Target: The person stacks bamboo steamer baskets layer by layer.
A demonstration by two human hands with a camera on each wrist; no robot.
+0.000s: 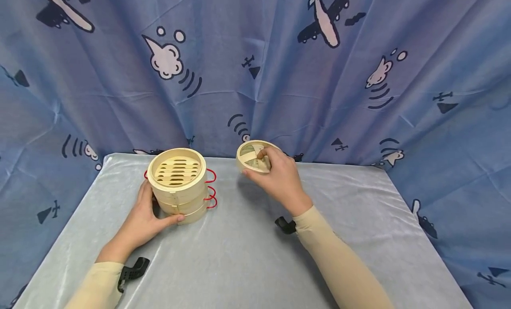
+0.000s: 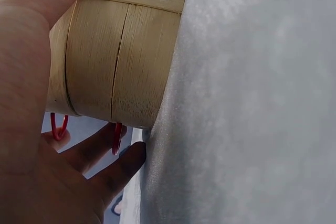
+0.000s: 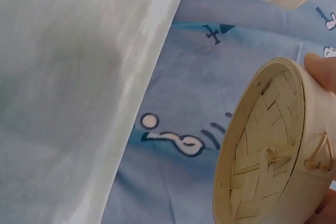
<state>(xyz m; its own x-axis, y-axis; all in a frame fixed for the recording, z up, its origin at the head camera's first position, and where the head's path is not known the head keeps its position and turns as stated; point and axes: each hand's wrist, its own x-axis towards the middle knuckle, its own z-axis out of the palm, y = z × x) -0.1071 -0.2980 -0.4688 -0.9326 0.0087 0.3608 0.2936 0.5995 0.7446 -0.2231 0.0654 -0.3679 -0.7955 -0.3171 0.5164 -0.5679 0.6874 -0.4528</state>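
Observation:
A stack of small bamboo steamer baskets [image 1: 167, 196] stands on the left part of the cloth, its top tier showing a slatted base. My left hand [image 1: 139, 222] grips the stack low on its left side, thumb in front and fingers around behind. Seen close in the left wrist view, the bamboo wall [image 2: 126, 56] has a stapled seam band. To the right of the stack, my right hand [image 1: 281, 178] holds the round steamer lid [image 1: 250, 156] above the cloth. The right wrist view shows the tilted lid's woven underside [image 3: 257, 150] and a tied loop on its side.
Red loop handles [image 1: 216, 176] stick out from the stack's sides. A pale grey cloth [image 1: 239, 255] covers the table, and a blue patterned curtain [image 1: 223, 56] hangs behind its far edge. Each wrist wears a black mount [image 1: 137, 268].

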